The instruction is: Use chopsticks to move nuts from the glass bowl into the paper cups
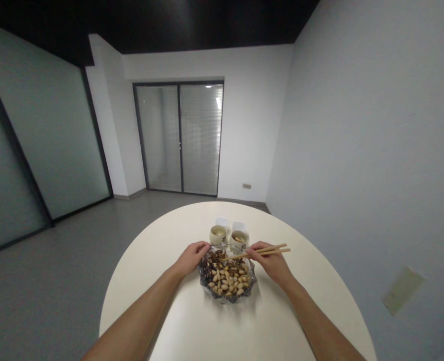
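— Right hand (272, 263)?
— Gripping chopsticks (261, 251), tips over the dish (226, 296) of nuts (227, 278).
— The left hand (192, 256)?
— Fingers curled on the dish's far-left rim, probably holding it; hard to tell.
— Where's the dish?
— Mid-table (207, 331). Two cups (218, 233) stand just behind it.

Past my round white table (192, 321), grey floor (56, 260) runs to the far sliding glass doors (180, 138), frosted glass panels (45, 145) on my left and a bare wall (376, 150) on my right.
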Tool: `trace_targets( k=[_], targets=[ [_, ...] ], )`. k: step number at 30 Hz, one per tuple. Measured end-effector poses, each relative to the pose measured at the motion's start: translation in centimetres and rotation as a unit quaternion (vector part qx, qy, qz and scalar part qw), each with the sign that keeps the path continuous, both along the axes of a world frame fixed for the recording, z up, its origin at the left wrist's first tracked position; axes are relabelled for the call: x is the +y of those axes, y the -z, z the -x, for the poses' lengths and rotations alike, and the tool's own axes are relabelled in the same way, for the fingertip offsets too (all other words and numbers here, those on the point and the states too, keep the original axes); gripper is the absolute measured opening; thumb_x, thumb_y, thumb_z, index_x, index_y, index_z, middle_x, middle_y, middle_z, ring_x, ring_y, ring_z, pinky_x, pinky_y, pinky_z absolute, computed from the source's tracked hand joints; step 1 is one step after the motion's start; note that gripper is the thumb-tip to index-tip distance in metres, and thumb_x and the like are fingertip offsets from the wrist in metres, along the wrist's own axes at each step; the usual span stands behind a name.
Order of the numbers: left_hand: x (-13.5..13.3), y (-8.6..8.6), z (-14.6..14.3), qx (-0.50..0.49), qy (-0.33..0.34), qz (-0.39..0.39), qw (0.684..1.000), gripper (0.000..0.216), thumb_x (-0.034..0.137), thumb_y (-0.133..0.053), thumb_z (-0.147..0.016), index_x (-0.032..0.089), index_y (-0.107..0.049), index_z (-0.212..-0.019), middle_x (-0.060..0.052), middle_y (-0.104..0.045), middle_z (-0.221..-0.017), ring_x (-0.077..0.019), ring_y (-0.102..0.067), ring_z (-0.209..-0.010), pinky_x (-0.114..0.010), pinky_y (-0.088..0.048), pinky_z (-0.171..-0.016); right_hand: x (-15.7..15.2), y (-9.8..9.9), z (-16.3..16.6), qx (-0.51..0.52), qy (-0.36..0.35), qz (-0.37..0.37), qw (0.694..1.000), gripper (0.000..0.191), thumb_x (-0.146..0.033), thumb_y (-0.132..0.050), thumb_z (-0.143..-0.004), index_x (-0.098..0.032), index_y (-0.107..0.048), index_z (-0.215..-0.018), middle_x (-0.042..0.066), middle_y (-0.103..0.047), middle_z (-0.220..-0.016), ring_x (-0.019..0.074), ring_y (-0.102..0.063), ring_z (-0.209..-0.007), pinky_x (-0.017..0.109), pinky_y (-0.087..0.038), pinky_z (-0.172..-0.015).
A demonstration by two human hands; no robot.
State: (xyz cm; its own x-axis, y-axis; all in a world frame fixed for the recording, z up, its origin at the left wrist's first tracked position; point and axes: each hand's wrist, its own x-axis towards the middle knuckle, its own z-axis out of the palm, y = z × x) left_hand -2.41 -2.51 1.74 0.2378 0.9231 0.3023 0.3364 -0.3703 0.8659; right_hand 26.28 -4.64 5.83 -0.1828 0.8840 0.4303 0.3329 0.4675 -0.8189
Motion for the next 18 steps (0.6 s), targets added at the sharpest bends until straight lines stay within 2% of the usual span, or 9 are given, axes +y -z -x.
trace_targets(
  k=[18],
  targets=[
    [-0.05, 0.00, -0.01, 0.003, -0.003, -0.002, 1.000, 0.042, 0.051, -0.050, -0.090, 0.016, -0.073, -0.097, -0.008, -0.076, -0.097, -0.0247, -0.066, -0.093, -0.032, -0.048, -0.085, 0.42, 0.00, -0.58, 0.072, 0.019, -0.009, 0.997, 0.033, -0.052, -0.070, -0.079, -0.019, -0.068, -0.078, 0.005, -0.071, -0.071, 0.0205, -0.066, -0.069, 0.031, -0.052, -0.064]
  ],
)
